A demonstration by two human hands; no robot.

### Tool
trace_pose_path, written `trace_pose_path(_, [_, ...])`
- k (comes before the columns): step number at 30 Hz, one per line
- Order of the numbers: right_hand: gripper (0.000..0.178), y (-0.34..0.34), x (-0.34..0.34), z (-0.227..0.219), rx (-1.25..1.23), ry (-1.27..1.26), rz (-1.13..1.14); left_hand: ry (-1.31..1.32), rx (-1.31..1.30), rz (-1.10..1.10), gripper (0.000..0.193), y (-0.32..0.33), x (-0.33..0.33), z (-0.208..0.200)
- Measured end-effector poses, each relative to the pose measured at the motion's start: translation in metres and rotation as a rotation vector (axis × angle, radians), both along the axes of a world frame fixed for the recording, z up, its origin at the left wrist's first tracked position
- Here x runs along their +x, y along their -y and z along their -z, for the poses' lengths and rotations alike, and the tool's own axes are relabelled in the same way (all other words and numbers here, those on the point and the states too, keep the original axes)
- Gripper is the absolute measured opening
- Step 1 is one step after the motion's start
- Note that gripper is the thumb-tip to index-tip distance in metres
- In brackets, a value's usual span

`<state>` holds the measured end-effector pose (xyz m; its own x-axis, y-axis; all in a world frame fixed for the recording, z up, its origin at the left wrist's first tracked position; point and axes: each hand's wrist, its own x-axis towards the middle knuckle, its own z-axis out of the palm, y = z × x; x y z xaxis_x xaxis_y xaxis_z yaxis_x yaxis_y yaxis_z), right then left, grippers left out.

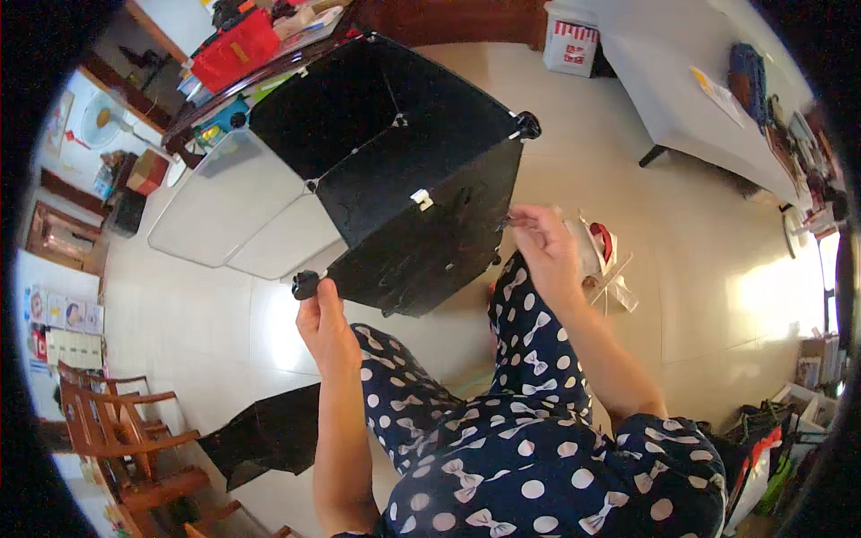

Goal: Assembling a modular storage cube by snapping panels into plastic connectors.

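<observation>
A black panel cabinet (421, 179) lies tipped before me, with open cells and translucent white doors (229, 202) swung out to its left. My left hand (328, 332) pinches a black caster wheel (306, 285) beside the cabinet's near left corner; whether it is joined there I cannot tell. At the cabinet's right edge, my right hand (545, 251) has its fingertips pinched together on a small dark part I cannot make out. Another caster (527, 125) sits on the far right corner. A white clip (421, 199) shows on the upper panel edge.
Behind the cabinet stands a table with a red box (235, 51) and clutter. A plastic bag (596, 255) lies by my right leg. Black panels (265, 435) rest on the floor near wooden chairs (134, 439). A white-covered table (691, 81) stands at the right.
</observation>
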<state>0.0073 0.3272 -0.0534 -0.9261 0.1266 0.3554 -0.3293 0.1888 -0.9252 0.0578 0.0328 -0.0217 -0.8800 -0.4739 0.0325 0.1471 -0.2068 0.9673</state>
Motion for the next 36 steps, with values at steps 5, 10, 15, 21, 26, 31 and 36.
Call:
trace_pose_path(5, [0.023, 0.025, -0.013, -0.010, -0.136, 0.067, 0.003, -0.046, -0.088, 0.008, 0.023, 0.003, 0.001, 0.004])
trace_pose_path(10, [0.018, 0.062, -0.019, -0.034, -0.149, 0.052, -0.157, -0.034, -0.104, 0.010, 0.025, 0.005, 0.003, 0.007])
trace_pose_path(15, [0.020, 0.090, -0.015, -0.058, -0.456, 0.300, -0.304, 0.074, -0.122, -0.023, 0.026, 0.000, 0.005, 0.000])
trace_pose_path(21, [0.022, 0.097, -0.020, -0.055, -0.536, 0.289, -0.308, 0.053, -0.112, -0.014, 0.023, 0.004, 0.002, 0.004])
trace_pose_path(26, [0.019, 0.100, -0.020, -0.056, -0.618, 0.278, -0.335, 0.058, -0.123, -0.032, 0.023, 0.001, 0.004, -0.002])
trace_pose_path(31, [0.019, 0.098, -0.015, -0.060, -0.646, 0.375, -0.327, 0.036, -0.079, -0.039, 0.022, 0.006, 0.006, 0.008])
trace_pose_path(36, [0.016, 0.089, -0.016, -0.060, -0.145, 0.036, -0.028, 0.072, -0.145, -0.009, 0.024, 0.003, 0.009, 0.004])
